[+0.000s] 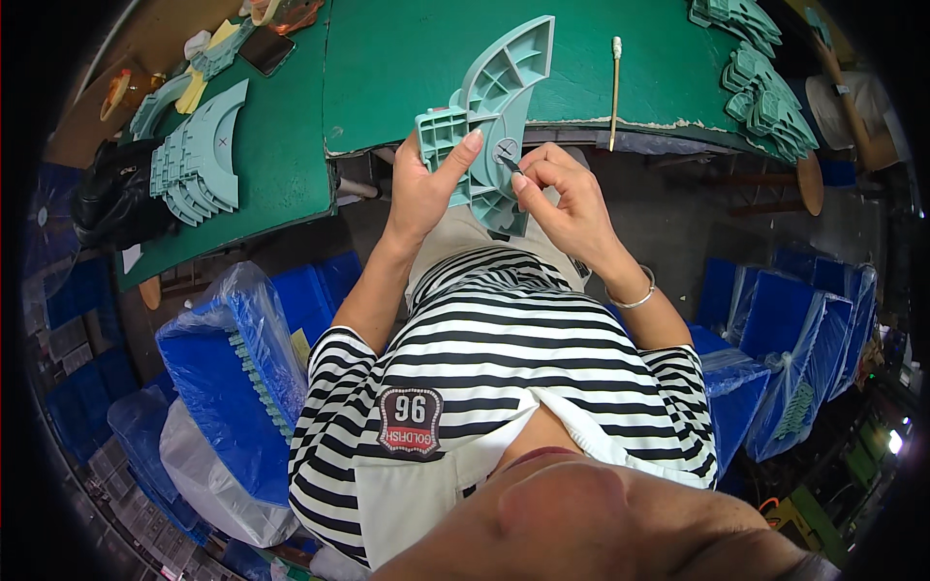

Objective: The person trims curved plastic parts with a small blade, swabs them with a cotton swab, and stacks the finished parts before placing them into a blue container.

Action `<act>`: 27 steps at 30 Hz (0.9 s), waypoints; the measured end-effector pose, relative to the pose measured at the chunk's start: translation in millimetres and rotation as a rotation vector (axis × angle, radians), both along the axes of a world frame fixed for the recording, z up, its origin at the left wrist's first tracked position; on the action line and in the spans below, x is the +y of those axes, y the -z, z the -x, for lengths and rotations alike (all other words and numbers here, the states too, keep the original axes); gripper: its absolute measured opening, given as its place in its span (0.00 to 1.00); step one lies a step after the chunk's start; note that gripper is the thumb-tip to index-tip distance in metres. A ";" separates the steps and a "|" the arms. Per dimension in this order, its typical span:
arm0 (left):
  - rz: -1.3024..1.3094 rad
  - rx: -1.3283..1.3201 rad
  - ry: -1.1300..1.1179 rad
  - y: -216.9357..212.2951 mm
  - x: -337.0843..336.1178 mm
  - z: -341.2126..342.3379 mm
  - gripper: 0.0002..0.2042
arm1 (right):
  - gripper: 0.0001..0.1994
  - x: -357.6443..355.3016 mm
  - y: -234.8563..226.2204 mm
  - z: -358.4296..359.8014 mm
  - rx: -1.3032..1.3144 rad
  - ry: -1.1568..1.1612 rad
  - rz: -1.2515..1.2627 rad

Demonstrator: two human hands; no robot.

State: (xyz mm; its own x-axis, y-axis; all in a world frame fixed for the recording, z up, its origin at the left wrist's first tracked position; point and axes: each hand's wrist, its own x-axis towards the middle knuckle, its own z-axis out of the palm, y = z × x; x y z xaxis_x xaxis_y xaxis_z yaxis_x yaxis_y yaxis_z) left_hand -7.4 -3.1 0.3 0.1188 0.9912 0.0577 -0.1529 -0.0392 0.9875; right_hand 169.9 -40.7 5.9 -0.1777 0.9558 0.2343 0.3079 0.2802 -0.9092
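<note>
While holding up a pale green, curved plastic part [496,126] in the left hand [423,189], brings a small, slim dark tool [511,164] to the round disc on its face with the right hand [573,198]. Has the left hand half closed around the boxy, gridded left edge, with thumb laid over the front and fingers mostly hidden behind. Pinches the tool between thumb and forefinger of the right hand, with the other fingers curled in. Cannot tell for certain of any contact between tip and disc. Wears a pale bracelet [637,303] just behind the right hand, at the wrist. Has a cotton-tipped stick [615,92] beyond and slightly right of the right hand, lying on a green tabletop [407,58] with its bare end jutting past the edge. Has a dark phone [266,50] farther off, beyond and left of the left hand; similar stacked parts [770,107] well right of the right hand; another stack [199,155] well left of the left hand. Shows, behind and outward of both hands, plastic-wrapped blue containers [218,339], lower than the tabletop.
</note>
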 end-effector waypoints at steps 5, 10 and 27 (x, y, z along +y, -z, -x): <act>-0.043 0.031 -0.004 1.9 1.0 1.3 0.11 | 0.09 1.2 -0.4 1.8 -0.025 0.006 -0.010; -0.058 0.048 -0.007 -0.7 0.9 -0.7 0.11 | 0.09 1.3 -2.9 1.4 -0.039 0.019 0.018; 0.148 -0.189 -0.057 8.0 8.2 3.8 0.13 | 0.12 25.1 0.3 -46.2 0.226 0.014 0.198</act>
